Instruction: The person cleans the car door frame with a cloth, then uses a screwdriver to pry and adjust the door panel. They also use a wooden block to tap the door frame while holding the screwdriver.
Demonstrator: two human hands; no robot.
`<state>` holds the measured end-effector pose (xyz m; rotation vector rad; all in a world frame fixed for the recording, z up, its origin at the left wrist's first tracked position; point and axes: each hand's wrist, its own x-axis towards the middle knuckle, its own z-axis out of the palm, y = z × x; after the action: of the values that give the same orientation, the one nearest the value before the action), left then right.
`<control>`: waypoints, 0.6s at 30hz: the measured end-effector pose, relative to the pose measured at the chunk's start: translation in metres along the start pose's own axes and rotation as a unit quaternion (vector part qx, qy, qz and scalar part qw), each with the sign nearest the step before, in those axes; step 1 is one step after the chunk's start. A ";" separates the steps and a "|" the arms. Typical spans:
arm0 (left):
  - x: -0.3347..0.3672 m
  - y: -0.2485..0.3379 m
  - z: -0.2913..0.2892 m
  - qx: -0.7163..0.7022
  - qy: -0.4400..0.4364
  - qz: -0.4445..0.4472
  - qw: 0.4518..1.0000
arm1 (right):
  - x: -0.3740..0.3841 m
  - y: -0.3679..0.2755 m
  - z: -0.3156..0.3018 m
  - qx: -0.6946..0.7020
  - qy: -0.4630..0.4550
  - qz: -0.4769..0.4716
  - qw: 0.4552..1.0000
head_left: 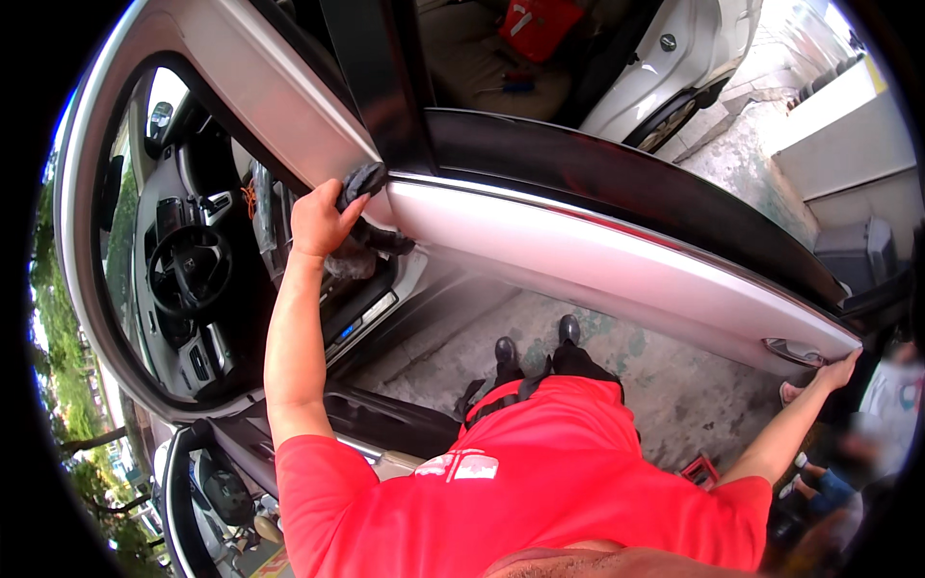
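Note:
My left hand (323, 220) is closed on a dark grey cloth (362, 183), pressed against the silver car's pillar where it meets the rear door. Some of the cloth hangs below my fingers. Out to the right, my right hand (840, 371) grips the free edge of the open rear door (578, 265), near its handle (792, 352). Its fingertips are partly hidden behind the edge. The door's dark window frame (626, 164) runs along its far side.
Through the front opening show a steering wheel (190, 270) and the dashboard. The front door (385, 414) stands open at lower left. A red bag (540, 27) lies on a seat at the top. People are at the right edge; a grey bin (856, 249) stands beyond the door.

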<state>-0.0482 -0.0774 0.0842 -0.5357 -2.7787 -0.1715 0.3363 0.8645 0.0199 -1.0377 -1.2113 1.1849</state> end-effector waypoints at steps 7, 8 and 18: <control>-0.001 0.004 0.005 0.035 0.071 0.083 0.993 | 0.000 -0.001 0.036 -0.014 -0.005 0.005 1.000; 0.000 0.003 0.006 0.041 0.063 0.083 0.994 | 0.001 0.000 0.041 -0.010 -0.007 0.007 1.000; 0.006 -0.001 0.016 0.068 0.130 0.101 0.984 | 0.026 0.011 0.077 -0.008 -0.007 0.006 1.000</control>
<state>-0.0580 -0.0734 0.0703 -0.6999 -2.4453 -0.0038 0.2576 0.8895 0.0191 -1.0515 -1.2289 1.1961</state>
